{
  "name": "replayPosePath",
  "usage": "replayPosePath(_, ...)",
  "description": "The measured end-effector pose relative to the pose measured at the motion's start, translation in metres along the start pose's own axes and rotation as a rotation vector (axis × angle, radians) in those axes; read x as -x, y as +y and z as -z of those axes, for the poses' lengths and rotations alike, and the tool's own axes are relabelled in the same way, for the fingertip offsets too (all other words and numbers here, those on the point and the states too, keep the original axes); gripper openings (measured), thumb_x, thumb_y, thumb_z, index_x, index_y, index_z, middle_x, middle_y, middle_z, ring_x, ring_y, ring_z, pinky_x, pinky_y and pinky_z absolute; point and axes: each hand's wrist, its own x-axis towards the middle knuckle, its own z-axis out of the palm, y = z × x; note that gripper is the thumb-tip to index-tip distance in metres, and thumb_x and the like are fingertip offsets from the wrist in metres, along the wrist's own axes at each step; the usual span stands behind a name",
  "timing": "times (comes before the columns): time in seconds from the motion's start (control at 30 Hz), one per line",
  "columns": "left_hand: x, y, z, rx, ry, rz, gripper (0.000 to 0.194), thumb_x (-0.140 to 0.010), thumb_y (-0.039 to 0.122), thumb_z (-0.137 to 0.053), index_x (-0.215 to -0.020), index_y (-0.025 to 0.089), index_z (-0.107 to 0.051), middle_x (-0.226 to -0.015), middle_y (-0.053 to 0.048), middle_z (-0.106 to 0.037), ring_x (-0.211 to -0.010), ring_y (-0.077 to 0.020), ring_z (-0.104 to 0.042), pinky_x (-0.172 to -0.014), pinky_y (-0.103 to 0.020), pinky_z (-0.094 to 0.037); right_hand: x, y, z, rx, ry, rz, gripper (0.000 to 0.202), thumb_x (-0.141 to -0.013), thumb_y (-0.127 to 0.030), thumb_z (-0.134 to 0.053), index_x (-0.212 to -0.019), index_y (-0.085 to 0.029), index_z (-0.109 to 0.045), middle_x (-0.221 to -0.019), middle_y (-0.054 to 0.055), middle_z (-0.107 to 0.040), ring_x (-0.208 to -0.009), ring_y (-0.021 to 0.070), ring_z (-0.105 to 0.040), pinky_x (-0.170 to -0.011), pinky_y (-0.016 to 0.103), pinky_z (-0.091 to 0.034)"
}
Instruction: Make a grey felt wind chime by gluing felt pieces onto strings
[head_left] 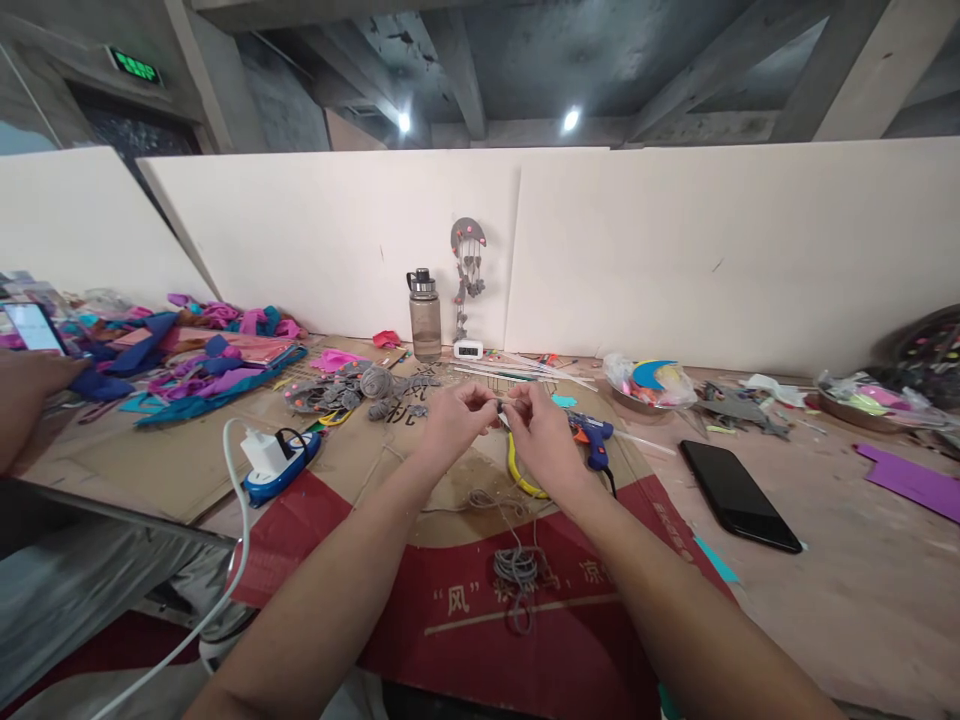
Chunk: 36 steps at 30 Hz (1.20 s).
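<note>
Between the fingertips [480, 393], a dark bit [502, 407] is too small and covered to tell. Just right of them, the right hand [551, 440] hides part of a yellow handle [517, 470] and of the glue gun [598, 436]. Beyond them, the clock's [469, 350] digits are too small to read. Far left, the edge cuts another person's arm [22, 405]; far right, a purple sheet [919, 482].

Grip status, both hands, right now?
Left hand: closed, pinching a small greyish piece, too small to identify.
Right hand: closed, pinching the same piece.
</note>
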Motion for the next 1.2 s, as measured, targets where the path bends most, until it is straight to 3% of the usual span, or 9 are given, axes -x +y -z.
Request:
replayPosePath(0.13, -0.001, 0.002, -0.001, 0.069, 0.042, 0.037, 0.007, -0.071, 0.022, -0.060, -0.072, 0.015, -0.062, -0.059, -0.001, -0.064, -0.053, -0.0123, -0.061, -0.045, -0.020, -0.047, 0.001, -0.001, -0.002, -0.037, 0.005, -0.001, 0.003, -0.083, -0.021, -0.049, -0.084, -0.020, -0.052, -0.078, 0.002, -0.059, -0.071, 0.0165, -0.053, -0.066, 0.028, -0.039)
replayPosePath(0.47, 0.002, 0.006, -0.004, 0.137, 0.093, 0.040, 0.006, -0.071, 0.021, -0.060, -0.069, 0.015, -0.060, -0.054, 0.002, -0.061, -0.043, -0.0068, -0.050, -0.043, -0.018, -0.038, 0.001, -0.008, -0.003, -0.262, -0.003, -0.168, 0.014, -0.081, -0.030, -0.051, -0.070, -0.020, -0.052, -0.067, -0.002, -0.056, -0.064, 0.0140, -0.048, -0.064, 0.027, -0.038)
replayPosePath(0.67, 0.000, 0.001, -0.007, 0.232, 0.049, 0.000, 0.009, -0.072, 0.024, -0.062, -0.072, 0.016, -0.060, -0.057, 0.002, -0.060, -0.045, -0.0063, -0.048, -0.046, -0.019, -0.038, -0.002, -0.011, -0.002, -0.327, 0.032, -0.288, 0.019, -0.077, -0.035, -0.054, -0.064, -0.020, -0.051, -0.061, -0.003, -0.052, -0.059, 0.0129, -0.044, -0.060, 0.026, -0.036)
replayPosePath(0.9, -0.002, -0.006, -0.009, 0.252, 0.034, 0.010, 0.010, -0.072, 0.025, -0.062, -0.071, 0.015, -0.060, -0.055, 0.002, -0.060, -0.045, -0.0064, -0.048, -0.047, -0.019, -0.038, -0.002, -0.005, -0.005, -0.301, 0.024, -0.283, 0.021, -0.076, -0.037, -0.055, -0.064, -0.020, -0.051, -0.062, -0.002, -0.054, -0.060, 0.0132, -0.045, -0.059, 0.026, -0.035)
replayPosePath(1.03, -0.013, -0.017, 0.001, 0.401, 0.172, 0.030, 0.015, -0.070, 0.028, -0.066, -0.073, 0.015, -0.060, -0.056, 0.002, -0.060, -0.046, -0.0067, -0.051, -0.044, -0.018, -0.035, -0.001, -0.001, -0.005, -0.315, -0.060, -0.218, 0.023, -0.080, -0.039, -0.052, -0.070, -0.018, -0.056, -0.067, -0.001, -0.055, -0.064, 0.0137, -0.046, -0.063, 0.027, -0.037)
replayPosePath(1.2, -0.033, -0.025, 0.041, 0.627, 0.500, 0.045, 0.013, -0.068, 0.022, -0.069, -0.071, 0.014, -0.059, -0.060, 0.003, -0.060, -0.054, -0.0071, -0.060, -0.045, -0.014, -0.039, 0.006, -0.011, 0.000, -0.296, -0.122, -0.083, 0.021, -0.086, -0.033, -0.048, -0.074, -0.018, -0.058, -0.070, -0.001, -0.056, -0.067, 0.0136, -0.049, -0.066, 0.026, -0.039)
